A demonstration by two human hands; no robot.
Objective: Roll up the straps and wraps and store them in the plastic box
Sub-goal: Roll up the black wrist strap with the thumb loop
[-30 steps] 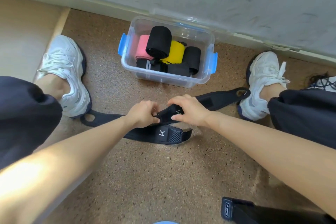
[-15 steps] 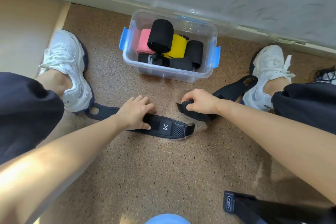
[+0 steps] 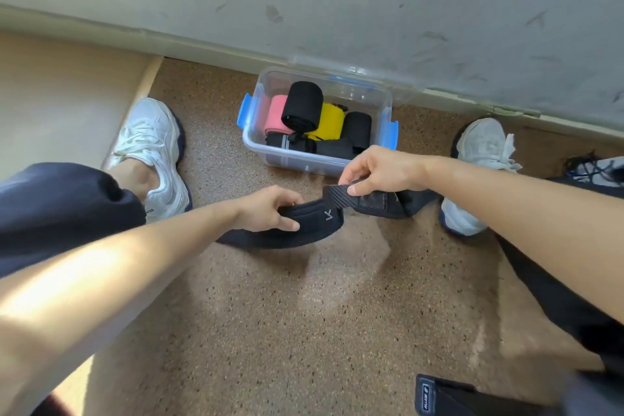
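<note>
1. Both hands have come back together since half a second ago, when each lay on a separate strap on the floor; the right hand has risen and swung inward.
2. The left hand (image 3: 270, 209) has its fingers curled round the black padded fabric strap (image 3: 314, 226) with a pale logo, thumb under and fingers over. It holds the strap just above the speckled brown cork floor (image 3: 304, 331), probably to anchor it.
3. The right hand (image 3: 381, 172) pinches the strap's ribbed tip (image 3: 337, 195) between thumb and forefinger and turns it upward. This looks like the first fold of a roll.
4. A second black strap (image 3: 381, 206) lies under the right hand. I cannot tell whether the hand also holds it.
5. The clear plastic box with blue clips (image 3: 297, 162) stands open just beyond the hands, near the wall and within easy reach for dropping in a finished roll.
6. It already holds a pink roll (image 3: 275, 115), a black roll (image 3: 302, 105), a yellow roll (image 3: 327, 125) and more black pieces, so much of the job seems done.
7. A third black strap with a small label (image 3: 442, 397) waits at the bottom right, well apart from the box.
</note>
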